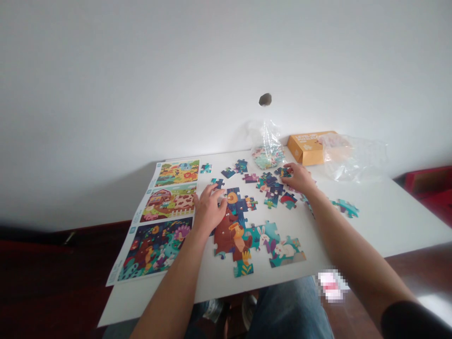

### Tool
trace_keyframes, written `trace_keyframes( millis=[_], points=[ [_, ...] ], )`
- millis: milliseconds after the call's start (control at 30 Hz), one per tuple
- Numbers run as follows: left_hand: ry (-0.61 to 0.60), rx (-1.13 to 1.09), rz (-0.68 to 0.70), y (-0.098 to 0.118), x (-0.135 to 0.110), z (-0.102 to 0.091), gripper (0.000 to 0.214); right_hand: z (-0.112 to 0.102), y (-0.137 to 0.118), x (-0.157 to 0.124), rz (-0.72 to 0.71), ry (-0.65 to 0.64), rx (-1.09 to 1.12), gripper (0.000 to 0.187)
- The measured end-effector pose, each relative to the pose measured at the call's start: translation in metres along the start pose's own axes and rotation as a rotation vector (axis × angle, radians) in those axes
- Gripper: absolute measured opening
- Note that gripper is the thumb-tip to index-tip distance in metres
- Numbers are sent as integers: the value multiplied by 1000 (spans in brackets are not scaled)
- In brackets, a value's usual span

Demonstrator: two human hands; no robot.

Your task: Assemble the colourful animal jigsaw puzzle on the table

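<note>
A partly joined puzzle [226, 235] lies on the white table, with a brown bear, a yellow-capped animal and white rabbits on it. My left hand [208, 211] rests at its upper left edge, fingers spread, close to a dark blue puzzle piece [219, 183]. Across the table, my right hand [299, 179] has its thumb and forefinger around a dark puzzle piece [283, 172] at the edge of the loose pile. Several loose pieces [273, 190] overlap between the hands. Part of the pile is hidden behind my right hand and forearm.
A picture sheet [168, 188] with three scenes lies at the left. Toward the wall stand a clear bag of pieces [267, 155] and a yellow puzzle box [307, 147], with a crumpled plastic bag [353, 157] beside it. Teal pieces [346, 207] lie right of my forearm.
</note>
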State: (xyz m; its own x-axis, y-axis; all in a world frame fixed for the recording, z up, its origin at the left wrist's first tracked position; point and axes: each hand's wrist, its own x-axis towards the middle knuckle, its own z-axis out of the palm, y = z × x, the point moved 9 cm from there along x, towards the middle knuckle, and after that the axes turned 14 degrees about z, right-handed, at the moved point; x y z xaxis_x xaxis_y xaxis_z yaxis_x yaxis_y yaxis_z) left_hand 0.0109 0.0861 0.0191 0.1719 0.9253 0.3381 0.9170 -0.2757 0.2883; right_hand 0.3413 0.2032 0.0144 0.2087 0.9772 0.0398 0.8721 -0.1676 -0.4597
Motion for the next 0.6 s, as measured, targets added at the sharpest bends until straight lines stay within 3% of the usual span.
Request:
trace_keyframes(
  millis=[100, 267, 333, 467, 600],
  points=[
    [-2, -8, -1, 0, 0, 1, 29, -7, 5, 2, 44, -3, 142, 52],
    [-3, -5, 2, 0, -1, 1, 28, -46, 29, 3, 223, 269, 425, 50],
    [-6, -2, 0, 0, -1, 1, 28, -50, 29, 0, 216, 305, 467, 48],
    [-16, 2, -5, 1, 0, 0, 29, -30, -3, -10, 12, 183, 460, 45],
    [-16, 0, -9, 1, 0, -1, 29, -1, -45, -29, -249, 25, 297, 41]
  ],
)
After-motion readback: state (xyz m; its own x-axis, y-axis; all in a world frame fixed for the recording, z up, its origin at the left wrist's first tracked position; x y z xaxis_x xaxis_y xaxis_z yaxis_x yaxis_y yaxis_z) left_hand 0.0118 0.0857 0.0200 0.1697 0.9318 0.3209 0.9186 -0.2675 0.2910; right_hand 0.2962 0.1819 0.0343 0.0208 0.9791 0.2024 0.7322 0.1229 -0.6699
